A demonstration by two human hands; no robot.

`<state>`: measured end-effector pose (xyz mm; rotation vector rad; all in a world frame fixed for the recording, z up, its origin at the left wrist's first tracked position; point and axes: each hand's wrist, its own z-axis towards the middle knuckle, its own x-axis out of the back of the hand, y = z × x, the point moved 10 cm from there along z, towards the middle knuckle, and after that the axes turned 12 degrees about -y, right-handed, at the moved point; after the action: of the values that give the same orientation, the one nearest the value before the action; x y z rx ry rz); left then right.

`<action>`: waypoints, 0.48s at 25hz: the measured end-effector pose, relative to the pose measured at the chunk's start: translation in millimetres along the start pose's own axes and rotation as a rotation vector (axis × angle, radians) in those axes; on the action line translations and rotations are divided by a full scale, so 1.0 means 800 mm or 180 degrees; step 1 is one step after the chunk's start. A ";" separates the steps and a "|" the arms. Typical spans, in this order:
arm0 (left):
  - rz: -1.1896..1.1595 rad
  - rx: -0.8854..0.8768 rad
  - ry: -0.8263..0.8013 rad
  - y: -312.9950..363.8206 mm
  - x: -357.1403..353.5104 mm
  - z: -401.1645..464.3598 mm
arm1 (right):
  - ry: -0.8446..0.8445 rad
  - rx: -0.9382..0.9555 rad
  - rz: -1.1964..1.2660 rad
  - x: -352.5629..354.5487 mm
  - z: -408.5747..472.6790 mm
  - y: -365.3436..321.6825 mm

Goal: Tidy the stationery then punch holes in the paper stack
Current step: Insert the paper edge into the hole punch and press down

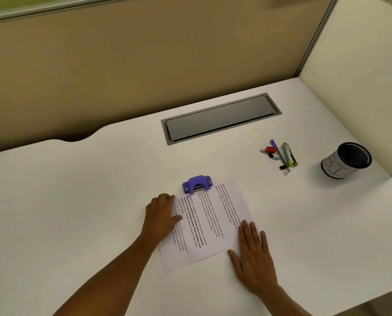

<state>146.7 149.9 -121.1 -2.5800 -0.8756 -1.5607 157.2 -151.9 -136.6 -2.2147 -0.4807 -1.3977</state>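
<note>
White desk (76, 201) bears our printed paper stack (208, 224) at the purple hole punch (197, 184); left hand (162, 215) curled loosely, right hand (253, 252) flat, fingers spread; loose stationery (280, 156) probably goes in the black cup (346, 159) next.

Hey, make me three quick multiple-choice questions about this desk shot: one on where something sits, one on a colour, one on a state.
1. Where is the hole punch?
A. at the far edge of the paper stack
B. inside the pen cup
C. on the cable hatch

2. What colour is the hole punch?
A. red
B. purple
C. green

3. How is the right hand?
A. gripping a pen
B. lifted clear
C. flat and open by the stack's near right corner

Answers: 1 A, the paper's edge meets its slot; 2 B, its body is purple; 3 C, the fingers lie spread and hold nothing.
</note>
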 end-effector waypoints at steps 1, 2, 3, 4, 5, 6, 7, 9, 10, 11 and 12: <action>0.0024 -0.0001 -0.0046 0.002 -0.004 -0.004 | -0.0019 0.0003 -0.0022 -0.003 -0.007 0.002; 0.0055 0.0000 -0.0093 0.003 -0.008 -0.008 | -0.0025 0.0002 -0.0054 -0.005 -0.013 0.004; 0.0078 0.0005 -0.0140 0.005 -0.013 -0.013 | -0.0028 -0.0006 -0.0080 -0.006 -0.019 0.007; 0.0093 0.0014 -0.0185 0.006 -0.018 -0.018 | -0.0038 -0.0015 -0.0085 -0.006 -0.024 0.008; 0.0109 0.0026 -0.0228 0.007 -0.022 -0.023 | -0.0063 -0.0026 -0.0077 -0.006 -0.028 0.010; 0.0127 0.0034 -0.0267 0.007 -0.027 -0.028 | -0.0097 -0.0040 -0.0069 -0.008 -0.032 0.012; 0.0134 0.0040 -0.0298 0.008 -0.031 -0.034 | -0.0136 -0.0045 -0.0064 -0.009 -0.036 0.012; 0.0124 0.0041 -0.0346 0.012 -0.037 -0.049 | -0.0222 -0.0012 -0.0024 -0.012 -0.047 0.011; 0.0101 0.0038 -0.0363 0.013 -0.041 -0.057 | -0.0276 0.0007 0.0000 -0.014 -0.053 0.011; 0.0061 0.0037 -0.0375 0.013 -0.044 -0.067 | -0.0335 0.0014 0.0005 -0.015 -0.059 0.011; 0.0019 0.0034 -0.0377 0.014 -0.048 -0.076 | -0.0389 0.0025 0.0006 -0.017 -0.066 0.011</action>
<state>88.6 105.8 -118.5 -2.6886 -0.8807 -1.4103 117.1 -188.9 -131.3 -2.3028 -0.5250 -1.2623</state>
